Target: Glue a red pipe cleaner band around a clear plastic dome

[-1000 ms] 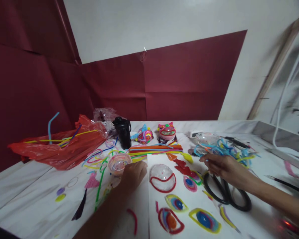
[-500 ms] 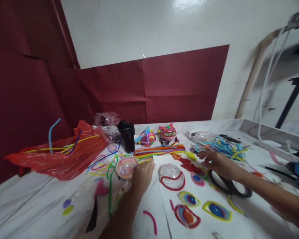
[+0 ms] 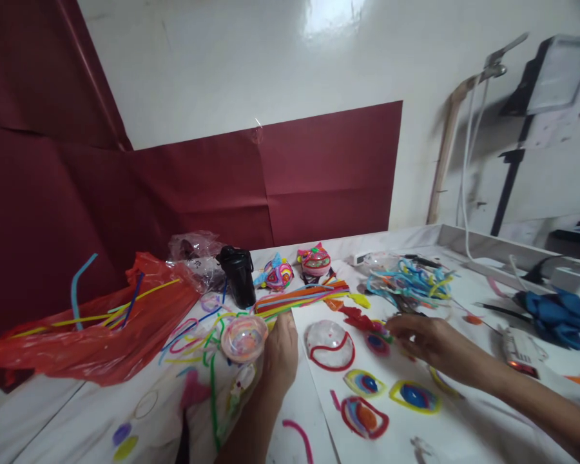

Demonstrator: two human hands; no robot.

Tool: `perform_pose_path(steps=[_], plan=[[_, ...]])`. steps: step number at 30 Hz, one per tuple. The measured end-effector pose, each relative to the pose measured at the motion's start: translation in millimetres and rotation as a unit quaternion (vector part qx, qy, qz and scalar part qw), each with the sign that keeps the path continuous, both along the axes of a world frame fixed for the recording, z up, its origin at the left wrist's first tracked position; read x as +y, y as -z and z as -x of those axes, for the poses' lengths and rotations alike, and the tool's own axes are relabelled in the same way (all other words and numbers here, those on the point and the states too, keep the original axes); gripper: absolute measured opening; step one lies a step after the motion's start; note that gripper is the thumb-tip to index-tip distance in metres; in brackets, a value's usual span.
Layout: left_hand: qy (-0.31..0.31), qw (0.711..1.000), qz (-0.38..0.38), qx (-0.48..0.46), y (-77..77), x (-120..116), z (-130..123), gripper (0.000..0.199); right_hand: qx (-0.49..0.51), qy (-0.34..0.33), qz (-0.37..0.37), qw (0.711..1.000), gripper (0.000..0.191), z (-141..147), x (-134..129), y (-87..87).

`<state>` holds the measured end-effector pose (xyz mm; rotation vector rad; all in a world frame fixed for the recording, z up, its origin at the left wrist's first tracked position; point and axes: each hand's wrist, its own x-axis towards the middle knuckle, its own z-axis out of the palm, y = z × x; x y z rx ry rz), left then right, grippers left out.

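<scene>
My left hand (image 3: 281, 354) rests on the white sheet's left edge, its fingers stretched out, right beside a round, multicoloured bowl (image 3: 244, 338). My right hand (image 3: 423, 338) hovers over the sheet's right part with bent, blurred fingertips near red and multicoloured pieces (image 3: 360, 319); whether they hold anything is unclear. On the white sheet (image 3: 391, 444) lie a clear dome with a red curved outline (image 3: 329, 346) and several eye-shaped pieces, among them a yellow-edged blue one (image 3: 415, 396) and a red-edged orange one (image 3: 365, 417).
Pipe cleaners (image 3: 302, 298) lie behind the sheet, near a black bottle (image 3: 239, 277) and two decorated round objects. A red plastic bag (image 3: 125, 335) is at left. Tangled blue strands (image 3: 408, 280) and a blue cloth (image 3: 555, 317) are at right.
The view has turned right. My left hand's fingers, earlier bent at the bowl's rim, now stretch beside it. The black-handled scissors below my right hand no longer show there.
</scene>
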<state>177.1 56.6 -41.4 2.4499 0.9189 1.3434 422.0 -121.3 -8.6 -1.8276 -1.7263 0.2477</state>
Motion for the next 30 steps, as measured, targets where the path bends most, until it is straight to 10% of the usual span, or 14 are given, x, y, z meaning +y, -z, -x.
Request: perform_pose_path(steps=[30], plan=[[0.03,0.997,0.059,0.05,-14.2,-8,-7,0.021,0.0,0.019,-0.018,1.0,0.03,3,-93,12.9]])
